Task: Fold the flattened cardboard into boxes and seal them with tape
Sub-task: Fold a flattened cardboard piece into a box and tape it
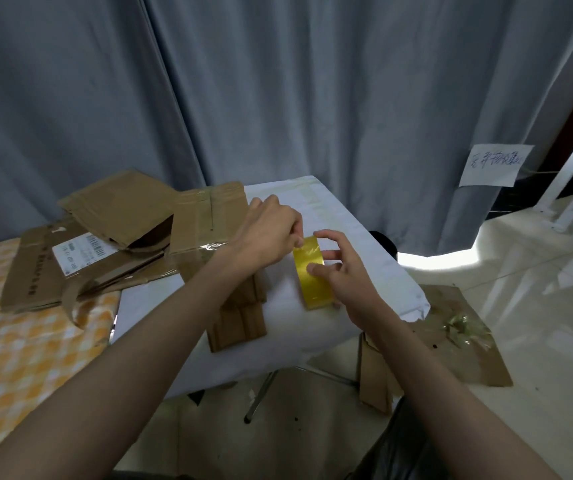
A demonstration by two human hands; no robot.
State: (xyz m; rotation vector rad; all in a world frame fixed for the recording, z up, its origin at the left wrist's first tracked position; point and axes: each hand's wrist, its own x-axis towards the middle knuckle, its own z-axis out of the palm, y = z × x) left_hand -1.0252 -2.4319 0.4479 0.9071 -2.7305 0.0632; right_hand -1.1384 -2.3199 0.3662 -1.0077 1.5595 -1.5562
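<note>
Tape roll (313,271) gripped between left hand (271,233), right hand (344,268).

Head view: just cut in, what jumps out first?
The yellow tape at centre, held over the white table: the right hand grips the roll while the left hand pinches its top edge. Left of it, flattened cardboard is heaped, untidy.

Yellow tape roll (314,271), brown cardboard (209,220), white table cover (364,271), orange-and-white checked cloth (18,341), grey-blue curtain (278,81).
</note>
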